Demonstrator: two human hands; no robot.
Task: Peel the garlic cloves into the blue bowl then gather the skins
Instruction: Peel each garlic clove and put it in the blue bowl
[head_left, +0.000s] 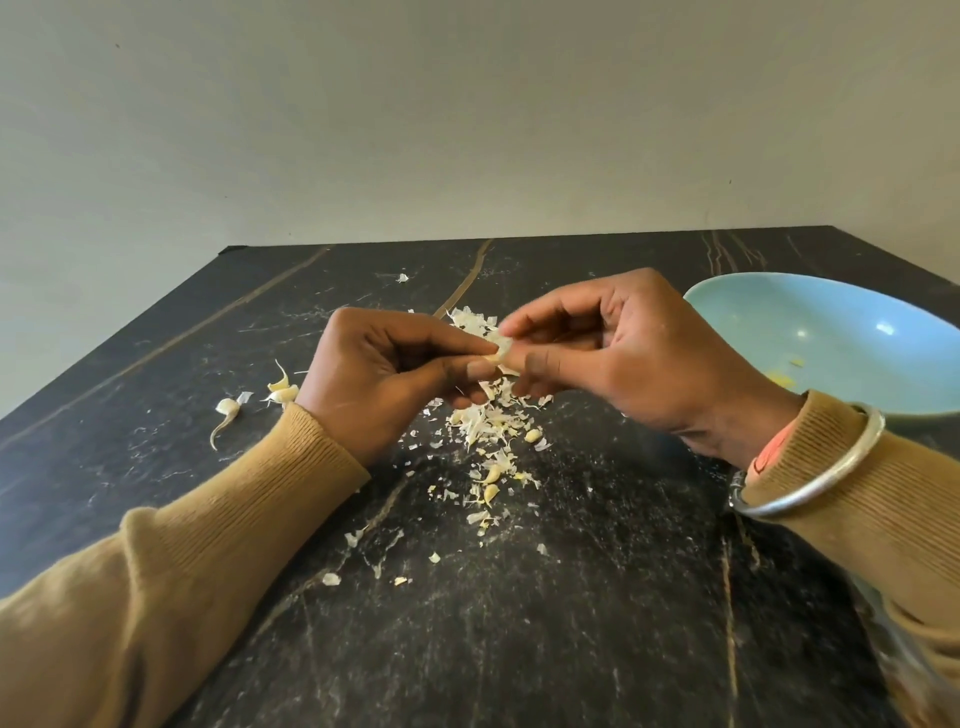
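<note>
1. Mustard sleeves (156, 597) enter from 7 and 4 o'clock, closest to the lens.
2. The garlic clove (501, 349) is at centre, held above the dark surface (571, 623).
3. The left hand (395, 379) pinches it with thumb and forefinger. The right hand (623, 358) pinches its other side.
4. Loose skins (488, 426) lie scattered below, trailing toward 6 o'clock.
5. The blue bowl (779, 312) stands at 3 o'clock. Unpeeled cloves (228, 408) lie at 9 o'clock.

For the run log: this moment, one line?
peeling | left hand and right hand pinch garlic clove over skins | blue bowl at right | unpeeled cloves at left
</note>
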